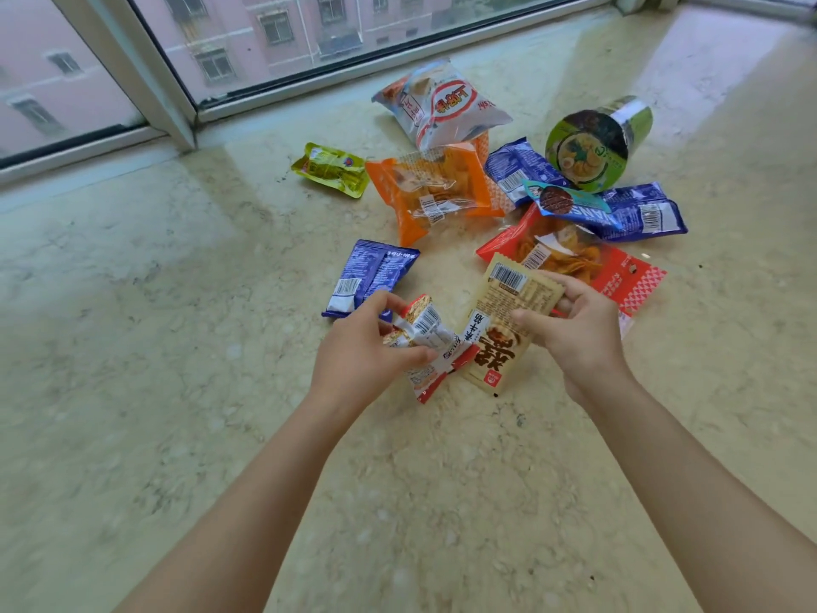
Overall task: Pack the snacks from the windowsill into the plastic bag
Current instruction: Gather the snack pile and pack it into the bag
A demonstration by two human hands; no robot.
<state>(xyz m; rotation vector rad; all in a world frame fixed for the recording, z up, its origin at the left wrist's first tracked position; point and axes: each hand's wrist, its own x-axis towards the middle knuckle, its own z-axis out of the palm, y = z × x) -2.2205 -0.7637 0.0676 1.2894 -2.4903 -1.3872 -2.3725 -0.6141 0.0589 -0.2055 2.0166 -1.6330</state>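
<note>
Several snack packets lie on the marble windowsill (177, 347). My left hand (362, 347) grips a small red-and-white packet (424, 342) near the middle. My right hand (574, 329) pinches a beige packet with a barcode (499, 320) beside it. Behind them lie a blue packet (371, 276), an orange chip bag (433, 192), a red chip bag (619, 276), two blue packets (636, 214), a small teal packet (561, 199), a yellow packet (331, 170), a white chip bag (437, 104) and a green noodle cup (597, 143) on its side. No plastic bag is in view.
Window glass and its white frame (146, 77) border the sill at the back and left. Bare marble stretches to the left and toward me.
</note>
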